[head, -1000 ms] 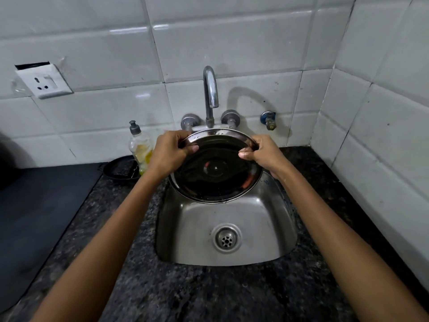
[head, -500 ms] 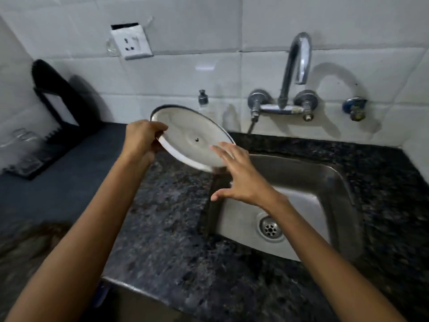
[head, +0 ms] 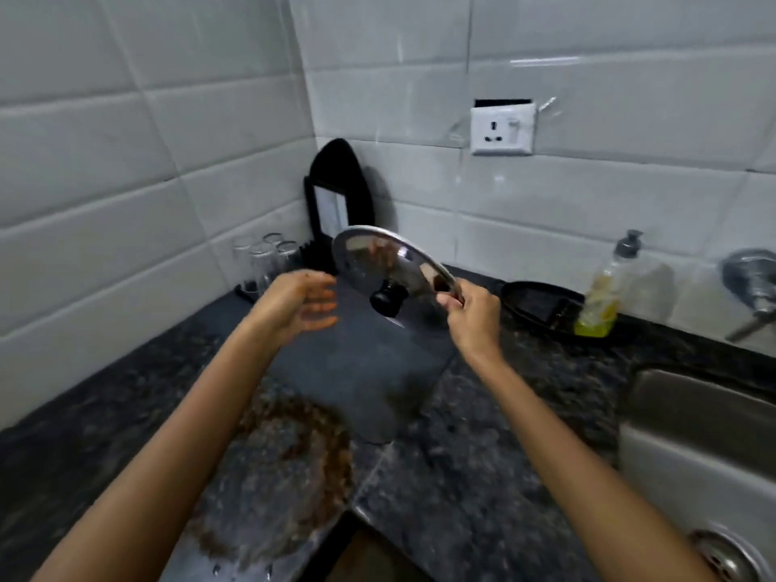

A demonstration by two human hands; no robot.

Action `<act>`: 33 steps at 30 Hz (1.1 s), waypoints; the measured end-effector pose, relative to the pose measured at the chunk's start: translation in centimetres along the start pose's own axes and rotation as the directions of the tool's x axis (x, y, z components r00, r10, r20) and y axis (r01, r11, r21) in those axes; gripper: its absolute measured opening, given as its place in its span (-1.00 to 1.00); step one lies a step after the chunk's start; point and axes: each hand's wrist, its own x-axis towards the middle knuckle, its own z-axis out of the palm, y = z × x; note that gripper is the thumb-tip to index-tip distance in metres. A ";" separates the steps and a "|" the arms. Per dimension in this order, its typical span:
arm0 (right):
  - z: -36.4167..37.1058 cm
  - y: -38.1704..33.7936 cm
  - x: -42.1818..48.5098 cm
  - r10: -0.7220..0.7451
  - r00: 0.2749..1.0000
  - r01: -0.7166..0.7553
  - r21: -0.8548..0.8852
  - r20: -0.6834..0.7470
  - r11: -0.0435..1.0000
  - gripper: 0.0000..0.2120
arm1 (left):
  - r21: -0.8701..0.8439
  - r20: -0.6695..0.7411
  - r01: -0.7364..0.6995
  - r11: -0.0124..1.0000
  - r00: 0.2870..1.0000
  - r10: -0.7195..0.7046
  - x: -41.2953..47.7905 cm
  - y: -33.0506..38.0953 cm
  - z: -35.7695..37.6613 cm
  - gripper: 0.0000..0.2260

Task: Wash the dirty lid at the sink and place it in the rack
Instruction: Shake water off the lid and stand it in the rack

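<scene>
Above the mat (head: 357, 371), right hand (head: 472, 315) pinches lid (head: 390, 266); no legible writing.

In front of me two walls of large glossy white tiles (head: 168, 132) meet in a corner at the upper middle of the frame, catching soft streaks of light. A white wall socket with a switch (head: 502, 129) sits at the upper right, a dark gap just above its plate. Below runs my dark speckled granite counter (head: 470, 468), filling the lower half of the frame. A dark grey mat (head: 369, 371) lies on it at the centre. At the lower left, a brown crumbly smear (head: 294, 451) spreads over the stone.
</scene>
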 end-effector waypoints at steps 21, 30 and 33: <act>32.2 0.4 28.3 0.106 0.989 -0.101 -0.051 0.103 0.994 -0.88 | 0.801 -0.027 -0.088 0.592 0.983 0.182 28.6 -4.9 -8.7 -0.67; 37.4 1.8 31.8 0.101 0.979 -0.095 -0.041 0.179 0.995 -0.91 | 0.749 -0.016 -0.088 0.657 0.988 0.151 33.8 -7.3 -9.3 -0.72; 37.6 1.9 32.5 0.099 0.982 -0.092 -0.049 0.164 0.995 -0.86 | 0.707 -0.013 -0.089 0.701 0.990 0.138 34.6 -7.6 -9.2 -0.71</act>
